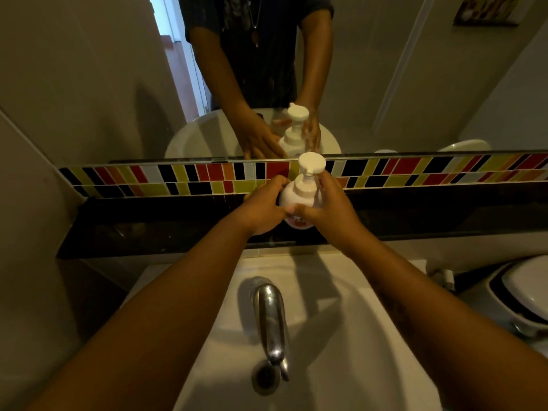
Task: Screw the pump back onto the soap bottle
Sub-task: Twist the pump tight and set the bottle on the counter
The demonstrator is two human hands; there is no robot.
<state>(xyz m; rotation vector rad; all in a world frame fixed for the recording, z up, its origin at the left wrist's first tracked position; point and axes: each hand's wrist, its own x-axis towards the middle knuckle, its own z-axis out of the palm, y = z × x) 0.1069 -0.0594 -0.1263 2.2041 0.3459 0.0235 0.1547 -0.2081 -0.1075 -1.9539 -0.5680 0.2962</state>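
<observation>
A white soap bottle [292,200] with a red label stands upright on the dark ledge [154,223] behind the sink. Its white pump [310,164] sits on top of the neck, nozzle head up. My left hand [264,207] wraps the bottle's left side. My right hand [329,207] wraps the right side, thumb across the front and fingers reaching up near the pump collar. The lower part of the bottle is hidden by both hands.
A white sink basin [341,336] with a chrome tap [271,318] lies below my arms. A mirror [385,84] above a strip of coloured tiles [415,170] reflects the bottle and hands. A white dish [525,289] sits at the right.
</observation>
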